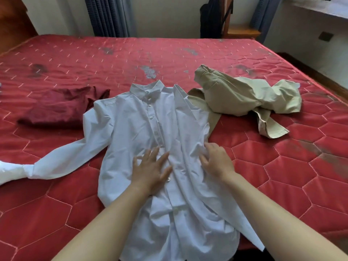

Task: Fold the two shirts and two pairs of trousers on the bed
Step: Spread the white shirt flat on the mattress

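A white button-up shirt [139, 129] lies front up in the middle of the red bed [94, 59], collar away from me. Its left sleeve stretches out to the left; the right side is folded in over the front. My left hand [152, 170] presses flat on the shirt's lower front, fingers spread. My right hand [216, 161] rests on the folded right edge with fingers bent into the cloth. A dark red garment [60, 106] lies folded at the left. Crumpled beige trousers [243, 97] lie at the right, partly under the shirt.
The bed's far edge meets a wall with blue-grey curtains [107, 16]. A wooden chair [237, 29] with dark clothing hung on it stands behind the bed at the right. A wooden headboard [11, 21] is at the far left. Floor shows past the right edge.
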Demonstrator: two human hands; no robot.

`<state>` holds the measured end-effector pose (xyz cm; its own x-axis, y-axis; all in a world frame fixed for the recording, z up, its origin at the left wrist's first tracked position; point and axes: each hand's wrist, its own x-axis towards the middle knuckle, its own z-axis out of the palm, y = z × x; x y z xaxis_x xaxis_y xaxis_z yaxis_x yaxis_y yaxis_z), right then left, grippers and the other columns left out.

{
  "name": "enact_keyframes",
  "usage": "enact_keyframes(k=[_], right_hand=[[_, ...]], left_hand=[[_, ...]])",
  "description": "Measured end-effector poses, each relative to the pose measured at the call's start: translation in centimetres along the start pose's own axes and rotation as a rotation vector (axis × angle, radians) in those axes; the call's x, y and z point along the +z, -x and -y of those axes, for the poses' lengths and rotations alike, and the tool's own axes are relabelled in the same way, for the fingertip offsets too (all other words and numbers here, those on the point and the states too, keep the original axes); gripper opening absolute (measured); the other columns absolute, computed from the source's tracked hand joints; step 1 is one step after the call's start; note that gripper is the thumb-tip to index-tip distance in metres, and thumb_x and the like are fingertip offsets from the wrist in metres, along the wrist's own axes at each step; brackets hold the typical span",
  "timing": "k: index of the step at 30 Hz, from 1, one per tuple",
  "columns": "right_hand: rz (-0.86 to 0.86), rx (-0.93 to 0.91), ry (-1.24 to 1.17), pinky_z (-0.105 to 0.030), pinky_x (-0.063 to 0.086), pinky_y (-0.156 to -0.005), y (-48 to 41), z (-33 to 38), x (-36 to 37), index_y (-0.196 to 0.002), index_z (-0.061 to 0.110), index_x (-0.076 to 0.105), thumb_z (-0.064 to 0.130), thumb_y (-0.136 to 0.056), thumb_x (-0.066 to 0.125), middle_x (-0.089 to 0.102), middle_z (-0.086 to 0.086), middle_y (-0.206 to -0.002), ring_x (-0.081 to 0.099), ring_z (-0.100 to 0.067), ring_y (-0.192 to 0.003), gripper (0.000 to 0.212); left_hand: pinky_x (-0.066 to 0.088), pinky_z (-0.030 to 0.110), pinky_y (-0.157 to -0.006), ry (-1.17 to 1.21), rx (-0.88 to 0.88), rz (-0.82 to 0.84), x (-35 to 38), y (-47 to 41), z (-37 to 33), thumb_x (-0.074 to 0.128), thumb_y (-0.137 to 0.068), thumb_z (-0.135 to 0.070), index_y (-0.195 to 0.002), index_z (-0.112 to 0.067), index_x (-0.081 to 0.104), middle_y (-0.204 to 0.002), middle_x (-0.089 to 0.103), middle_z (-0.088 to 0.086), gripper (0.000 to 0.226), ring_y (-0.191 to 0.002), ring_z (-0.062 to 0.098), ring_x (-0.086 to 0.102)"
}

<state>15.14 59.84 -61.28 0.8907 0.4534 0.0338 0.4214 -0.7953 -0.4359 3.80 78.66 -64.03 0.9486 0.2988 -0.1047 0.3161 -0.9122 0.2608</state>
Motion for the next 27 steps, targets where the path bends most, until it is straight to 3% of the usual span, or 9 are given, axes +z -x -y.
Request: enact_keyframes(k=[4,7,10,16,21,27], right_hand=[[-0.109,-0.044,-0.085,-0.038,0.041,-0.077,0.7,0.0,-0.1,-0.102,0.008,0.064,0.022,-0.087,0.056,0.063,-0.011,-0.099,0.057,-0.032,-0.094,0.022],[-0.157,-0.044,-0.126,-0.036,0.042,-0.067,0.2,0.2,-0.8,-0.085,0.013,0.066,0.025,-0.087,0.056,0.066,-0.006,-0.087,0.06,-0.029,-0.086,0.016],[-0.21,-0.05,-0.144,-0.034,0.041,-0.066,0.1,0.1,-1.5,-0.084,0.014,0.067,0.025,-0.086,0.058,0.069,-0.004,-0.086,0.061,-0.028,-0.085,0.014],[-0.359,0.028,-0.17,-0.034,0.036,-0.063,-0.1,-3.3,-4.3,-0.084,0.012,0.066,0.02,-0.088,0.058,0.069,-0.009,-0.08,0.06,-0.035,-0.08,0.012],[-0.313,0.083,-0.23,-0.039,0.044,-0.069,-0.4,-4.0,-4.8,-0.089,0.011,0.063,0.019,-0.091,0.053,0.068,-0.01,-0.08,0.059,-0.035,-0.081,0.013],[-0.439,0.121,-0.15,-0.037,0.04,-0.068,-2.6,-6.1,-9.6,-0.096,0.012,0.062,0.021,-0.091,0.052,0.067,-0.013,-0.088,0.058,-0.036,-0.087,0.014]], left_hand=[[0.004,0.047,-0.113,-0.036,-0.024,-0.004,0.0,2.0,2.9,0.027,-0.089,-0.064,-0.142,-0.05,0.016,-0.156,0.006,-0.013,0.055,-0.143,0.01,0.002],[0.01,0.045,-0.111,-0.01,-0.069,-0.074,-1.0,2.1,2.7,0.027,-0.088,-0.063,-0.136,-0.044,0.035,-0.151,0.024,-0.012,0.052,-0.139,0.009,0.016],[0.017,0.046,-0.107,0.052,-0.121,-0.241,-1.6,0.9,0.2,0.031,-0.089,-0.058,-0.131,-0.034,0.043,-0.145,0.034,-0.006,0.05,-0.136,0.013,0.025],[0.008,0.054,-0.112,-0.033,-0.056,-0.075,0.9,0.0,-2.0,0.03,-0.091,-0.058,-0.143,-0.043,0.02,-0.156,0.013,-0.008,0.055,-0.143,0.013,0.011],[0.004,0.056,-0.111,-0.016,-0.066,-0.097,1.0,0.1,-2.1,0.029,-0.091,-0.058,-0.144,-0.044,0.017,-0.157,0.01,-0.009,0.056,-0.144,0.014,0.008],[-0.001,0.061,-0.109,0.013,0.034,-0.109,-0.4,-0.8,-4.8,0.029,-0.091,-0.057,-0.144,-0.044,0.012,-0.156,0.005,-0.013,0.057,-0.144,0.011,0.0]])
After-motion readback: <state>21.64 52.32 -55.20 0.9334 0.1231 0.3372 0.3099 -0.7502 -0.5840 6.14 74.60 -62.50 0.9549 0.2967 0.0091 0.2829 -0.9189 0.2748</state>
